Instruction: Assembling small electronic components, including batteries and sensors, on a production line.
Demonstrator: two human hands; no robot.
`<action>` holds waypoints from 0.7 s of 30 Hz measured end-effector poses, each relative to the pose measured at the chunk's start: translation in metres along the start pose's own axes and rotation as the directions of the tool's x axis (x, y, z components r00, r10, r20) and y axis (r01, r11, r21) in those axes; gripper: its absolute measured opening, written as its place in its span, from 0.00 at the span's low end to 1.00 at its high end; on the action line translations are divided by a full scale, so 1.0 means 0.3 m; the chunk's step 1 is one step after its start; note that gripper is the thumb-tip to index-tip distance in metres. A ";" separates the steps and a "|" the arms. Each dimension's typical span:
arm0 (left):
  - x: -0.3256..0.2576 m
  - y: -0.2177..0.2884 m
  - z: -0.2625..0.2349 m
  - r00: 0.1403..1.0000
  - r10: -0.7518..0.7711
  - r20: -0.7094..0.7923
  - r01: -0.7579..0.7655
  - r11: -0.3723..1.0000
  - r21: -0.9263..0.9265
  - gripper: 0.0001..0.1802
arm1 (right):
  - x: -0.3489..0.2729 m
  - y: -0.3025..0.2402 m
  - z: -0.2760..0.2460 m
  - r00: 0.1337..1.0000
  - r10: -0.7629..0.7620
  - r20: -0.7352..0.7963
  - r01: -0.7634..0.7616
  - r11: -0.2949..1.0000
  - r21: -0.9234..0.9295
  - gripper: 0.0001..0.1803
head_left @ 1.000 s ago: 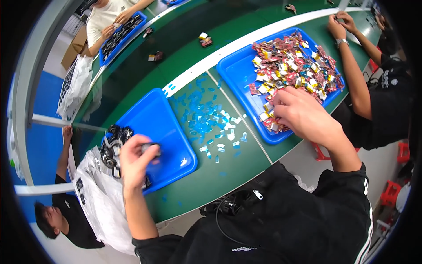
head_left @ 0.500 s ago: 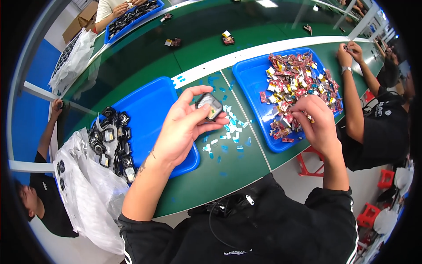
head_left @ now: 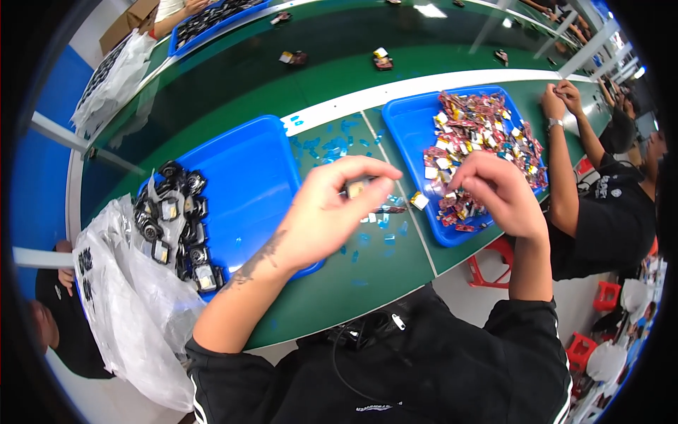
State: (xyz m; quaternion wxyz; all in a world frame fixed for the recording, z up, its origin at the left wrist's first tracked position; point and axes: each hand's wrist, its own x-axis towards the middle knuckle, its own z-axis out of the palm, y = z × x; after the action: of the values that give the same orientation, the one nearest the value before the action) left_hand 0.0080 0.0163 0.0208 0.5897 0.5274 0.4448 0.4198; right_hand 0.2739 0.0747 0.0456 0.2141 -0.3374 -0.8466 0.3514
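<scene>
My left hand is raised over the green table, its fingers pinched on a small dark part with a pale face. My right hand hovers close beside it, fingers curled; whether it holds something small I cannot tell. Under my left hand lies a blue tray with a heap of small black parts at its left end. To the right, a second blue tray holds a pile of small colourful packets. Bits of blue film lie scattered on the table between the trays.
A crumpled clear plastic bag hangs off the near left table edge. A white stripe runs across the green table. Another person's arms rest at the right. Red stools stand below, and another blue tray sits far left.
My left hand went from the black parts at the left tray up to the middle, carrying one small part. My right hand left the packet pile and came in beside it.
</scene>
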 end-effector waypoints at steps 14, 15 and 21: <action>-0.055 -0.001 0.033 0.959 0.273 -0.079 -0.247 0.938 0.242 0.08 | 0.095 -0.115 0.175 0.986 0.109 -0.126 -0.019 0.822 0.569 0.06; -0.056 -0.001 0.036 0.956 0.273 -0.104 -0.244 0.941 0.233 0.08 | 0.101 -0.114 0.182 0.983 0.118 -0.139 -0.015 0.813 0.583 0.06; -0.046 0.003 0.033 0.949 0.252 -0.191 -0.215 0.957 0.195 0.07 | 0.136 -0.116 0.221 0.927 -0.139 -0.347 0.174 0.982 0.074 0.07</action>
State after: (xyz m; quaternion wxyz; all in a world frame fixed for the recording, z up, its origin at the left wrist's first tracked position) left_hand 0.0142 0.0007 0.0234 0.4368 0.5772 0.4742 0.5011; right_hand 0.1917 0.0562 0.0325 0.4018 -0.3129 -0.8017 0.3128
